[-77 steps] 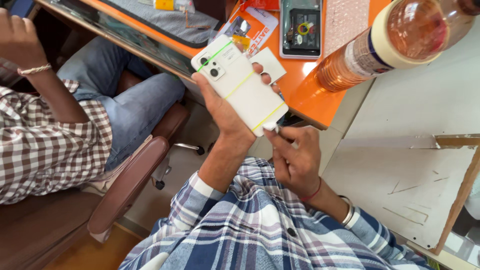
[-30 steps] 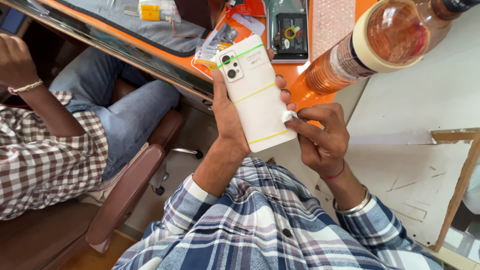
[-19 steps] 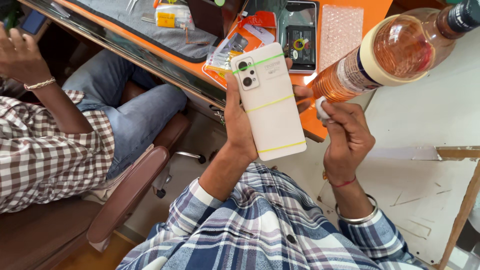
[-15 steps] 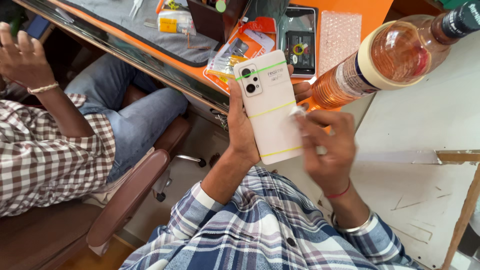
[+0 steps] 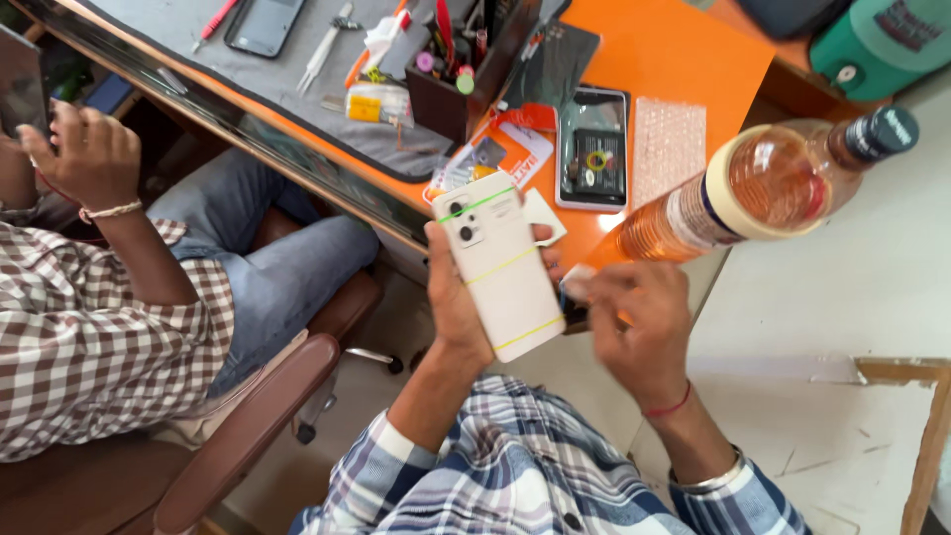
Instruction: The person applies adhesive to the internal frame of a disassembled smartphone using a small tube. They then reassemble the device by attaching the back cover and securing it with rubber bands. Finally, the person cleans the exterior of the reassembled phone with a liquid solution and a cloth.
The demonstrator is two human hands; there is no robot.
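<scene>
The person's left hand [image 5: 454, 297] grips a white phone [image 5: 500, 263] from behind, back facing up, with thin yellow-green bands stretched across it. The phone is held upright in the air just near the edge of the orange desk [image 5: 684, 50]. The right hand [image 5: 634, 317] is just right of the phone, fingers [image 5: 594, 282] curled in close against its lower right edge; it is blurred, so I cannot tell whether they pinch anything. Just right of that hand, a clear bottle [image 5: 763, 193] of amber liquid lies tilted, wearing a roll of tape around its body. Farther on the desk lie a second phone [image 5: 592, 149], opened up, and a sheet of bubble wrap [image 5: 667, 144] beside it. On the left sits another person in a checked shirt [image 5: 89, 337], one hand [image 5: 84, 154] raised
</scene>
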